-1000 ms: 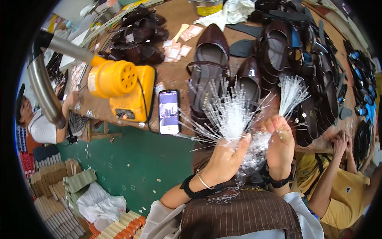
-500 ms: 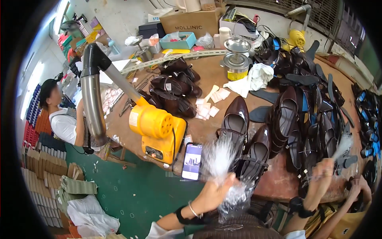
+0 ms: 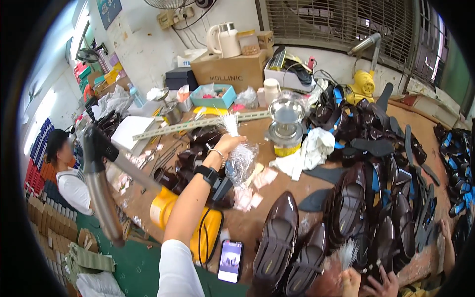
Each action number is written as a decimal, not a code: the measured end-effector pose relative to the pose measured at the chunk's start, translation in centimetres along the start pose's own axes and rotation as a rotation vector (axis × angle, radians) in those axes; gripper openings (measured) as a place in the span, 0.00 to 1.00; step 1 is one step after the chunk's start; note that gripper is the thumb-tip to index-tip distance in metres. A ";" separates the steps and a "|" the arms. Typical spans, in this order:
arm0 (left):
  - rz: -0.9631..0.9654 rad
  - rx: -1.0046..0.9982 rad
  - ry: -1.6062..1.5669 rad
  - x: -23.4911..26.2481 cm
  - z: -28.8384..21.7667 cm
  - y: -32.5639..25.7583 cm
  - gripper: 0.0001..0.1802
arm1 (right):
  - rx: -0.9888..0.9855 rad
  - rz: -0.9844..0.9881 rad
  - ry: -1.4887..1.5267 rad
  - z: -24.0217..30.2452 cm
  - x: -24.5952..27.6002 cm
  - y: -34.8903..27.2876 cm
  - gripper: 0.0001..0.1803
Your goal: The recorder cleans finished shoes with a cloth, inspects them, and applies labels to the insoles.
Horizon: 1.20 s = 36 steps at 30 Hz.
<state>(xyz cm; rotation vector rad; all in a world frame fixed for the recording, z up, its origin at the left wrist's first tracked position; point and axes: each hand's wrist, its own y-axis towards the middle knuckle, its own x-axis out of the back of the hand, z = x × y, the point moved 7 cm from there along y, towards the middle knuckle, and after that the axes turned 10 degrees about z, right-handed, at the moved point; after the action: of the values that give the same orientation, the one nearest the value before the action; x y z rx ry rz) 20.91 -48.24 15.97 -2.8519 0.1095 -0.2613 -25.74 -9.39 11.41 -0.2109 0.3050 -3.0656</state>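
Note:
My left hand [image 3: 231, 143] is closed around a bundle of thin clear plastic strands [image 3: 228, 121], its lower part wrapped in crinkled clear plastic. It is raised over the dark shoes and paper squares left of the table's middle. At the lower edge, my right hand [image 3: 351, 280], partly cut off, grips a smaller tuft of similar strands [image 3: 348, 253]. Fingers [image 3: 383, 284] beside it touch a shoe; I cannot tell whether they belong to the same hand. Two glossy dark brown strapped shoes [image 3: 277, 237] lie just left of the tuft.
A yellow hot-air blower [image 3: 210, 235] with a metal pipe stands left, beside a phone [image 3: 230, 261]. Piled shoes [image 3: 354, 198] and insoles fill the right. A metal dispenser [image 3: 287, 131] and white cloth [image 3: 311, 151] sit behind. Another person [image 3: 71, 183] is at left; someone's arm [image 3: 448, 242] shows far right.
My left hand has carried its bundle forward and left across the table. My right hand has moved down and left with its tuft. The view has tilted up.

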 end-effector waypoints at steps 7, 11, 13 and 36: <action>-0.193 0.041 -0.121 11.9 3.5 21.4 0.16 | -0.298 -0.063 0.088 -6.5 -0.6 1.2 0.15; -0.430 0.050 -0.190 14.8 1.2 25.5 0.42 | -0.352 -0.115 0.076 -8.8 -0.2 1.6 0.13; -0.288 0.013 -0.359 12.8 1.1 24.4 0.42 | -0.399 -0.117 0.052 -10.0 -0.6 1.0 0.12; 0.147 -0.481 0.237 -13.6 -8.3 -30.6 0.19 | -0.164 -0.153 -0.452 -6.5 4.5 1.6 0.07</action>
<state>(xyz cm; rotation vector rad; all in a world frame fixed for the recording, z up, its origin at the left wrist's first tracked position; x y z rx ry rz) 7.49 -19.75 29.98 -3.2483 0.4878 -0.6155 -31.10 -10.06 5.33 -0.9548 0.5293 -3.0158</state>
